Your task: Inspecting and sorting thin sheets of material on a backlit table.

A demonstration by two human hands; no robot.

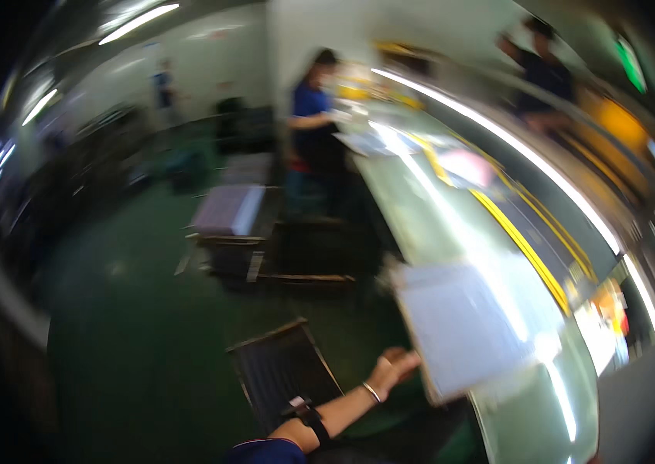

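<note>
Frame is motion-blurred, so we're reading coarse shapes only.

Big stuff first: long green tabletop [451, 224] runs from near right up into the distance, w/ yellow stripes along its far side and strong light glare. Dark green floor [126, 325] to the left. Two other ppl stand further along: one in a blue top [313, 116] at the tabletop's left side, one in dark clothes [540, 73] on the far side. Low cart w/ a pale slab [228, 210] on the floor mid-left, dark slatted crate [285, 371] on the floor just beside our forearm.

Task thing: white flat board/sheet [463, 329], lying at the near end of the tabletop, its near-left corner overhanging the edge.

Left hand [393, 367]: reaching in from below, fingers curled at the board's lower-left edge. Looks like contact/grip on that edge, but blur hides the fingertips, so can't tell how tight or whether it's truly closed on it. Wrist band + dark strap on the forearm. Right hand: not in frame.

Our read of the step: taking hold of the board at its edge, start of a pick-up or reposition, not yet lifted. Next move prob calls for a firm pinch on the edge and a second support point, since a wide thin sheet held by one corner will sag or pivot.
</note>
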